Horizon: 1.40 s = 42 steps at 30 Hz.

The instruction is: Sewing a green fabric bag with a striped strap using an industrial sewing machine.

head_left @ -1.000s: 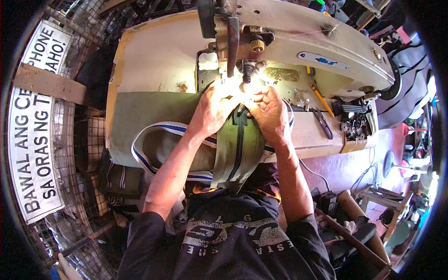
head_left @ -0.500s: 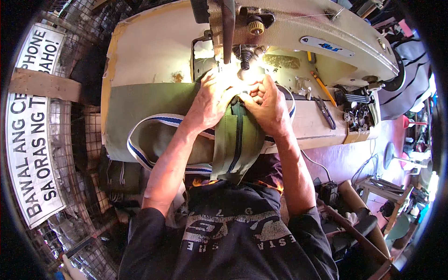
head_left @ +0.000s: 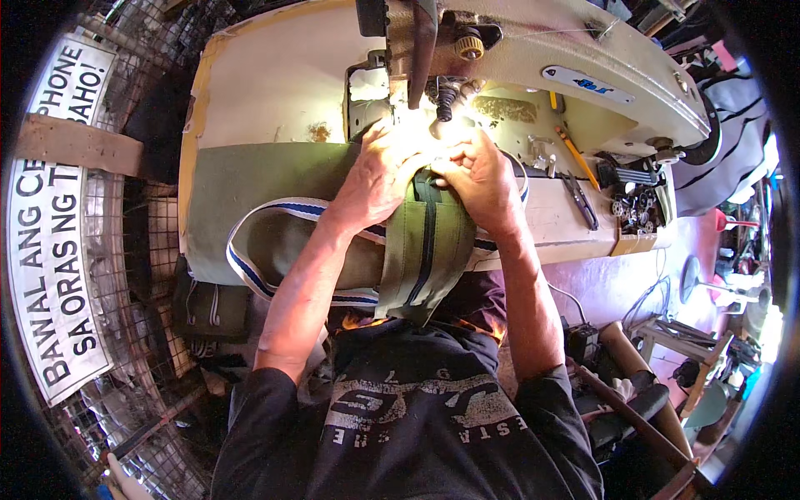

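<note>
Under the lit head of a cream sewing machine (head_left: 517, 46), my left hand (head_left: 377, 182) and my right hand (head_left: 486, 182) are close together. Both have their fingers bent on the far end of an olive-green fabric bag piece (head_left: 400, 258). A dark zipper (head_left: 428, 242) runs down the piece, which hangs over the table edge toward my lap. Glare washes out the fingertips and the needle area. A white webbing strap (head_left: 237, 242) with a blue stripe loops to the left and passes behind the bag piece. Flat green fabric (head_left: 258, 171) lies beneath it.
Right of my right hand lie an orange pencil-like tool (head_left: 577, 157), a pair of dark-handled cutters or pliers (head_left: 580, 202) and a box (head_left: 637, 240) with metal bobbins. Wire mesh (head_left: 158, 237) and a white sign (head_left: 54, 283) stand at the left.
The view has shifted slightly, so the machine sits a little further right and lower. My hands keep their hold on the bag piece, with barely any finger movement visible.
</note>
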Tool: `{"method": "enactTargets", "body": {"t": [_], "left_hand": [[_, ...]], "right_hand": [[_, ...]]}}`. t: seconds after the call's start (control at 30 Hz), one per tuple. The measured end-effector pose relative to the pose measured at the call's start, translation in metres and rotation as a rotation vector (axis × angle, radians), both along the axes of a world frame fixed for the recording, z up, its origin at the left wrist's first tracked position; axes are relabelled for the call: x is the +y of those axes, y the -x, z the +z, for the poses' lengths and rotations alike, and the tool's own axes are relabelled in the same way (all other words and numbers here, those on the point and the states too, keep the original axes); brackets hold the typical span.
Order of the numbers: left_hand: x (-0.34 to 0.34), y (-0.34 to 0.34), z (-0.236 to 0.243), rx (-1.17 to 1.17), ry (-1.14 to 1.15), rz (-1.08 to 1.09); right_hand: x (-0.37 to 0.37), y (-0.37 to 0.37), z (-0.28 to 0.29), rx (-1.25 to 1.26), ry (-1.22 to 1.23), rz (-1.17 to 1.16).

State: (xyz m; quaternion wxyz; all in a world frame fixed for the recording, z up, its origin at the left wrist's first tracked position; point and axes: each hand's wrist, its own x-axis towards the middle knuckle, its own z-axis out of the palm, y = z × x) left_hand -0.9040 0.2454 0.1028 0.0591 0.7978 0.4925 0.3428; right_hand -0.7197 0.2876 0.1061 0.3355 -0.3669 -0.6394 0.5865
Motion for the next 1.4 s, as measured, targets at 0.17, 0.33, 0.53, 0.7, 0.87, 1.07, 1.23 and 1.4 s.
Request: {"method": "enactTargets", "body": {"t": [0.17,0.33,0.53,0.7,0.87,1.07,1.23,1.4], "left_hand": [[0.0065,0.0006,-0.0001,0.007,-0.023,-0.025],[0.0100,-0.0016,0.0004,0.017,-0.144,-0.023],[0.0036,-0.0050,0.0052,-0.237,0.050,0.003],[0.0038,-0.0062,0.0084,-0.255,0.051,0.024],[0.0030,-0.0041,0.0057,-0.259,0.141,0.052],[0.0024,-0.0046,0.0013,-0.124,-0.052,0.035],[0.0025,-0.0042,0.0008,-0.064,-0.112,0.049],[0.0017,-0.0017,0.0002,-0.150,0.002,0.044]], "right_hand": [[-0.0015,0.0044,-0.0066,0.145,0.035,-0.123],[-0.0029,-0.0011,-0.0060,0.038,-0.061,-0.052],[-0.0037,-0.0026,-0.0045,-0.001,-0.010,-0.075],[-0.0028,-0.0031,-0.0068,0.001,-0.030,-0.084],[-0.0018,-0.0018,-0.0077,0.001,-0.043,-0.083],[-0.0022,-0.0026,-0.0032,-0.025,-0.043,-0.094],[-0.0019,-0.0014,-0.0030,0.046,0.055,-0.049],[-0.0003,-0.0004,-0.0049,0.168,0.062,-0.059]]}}
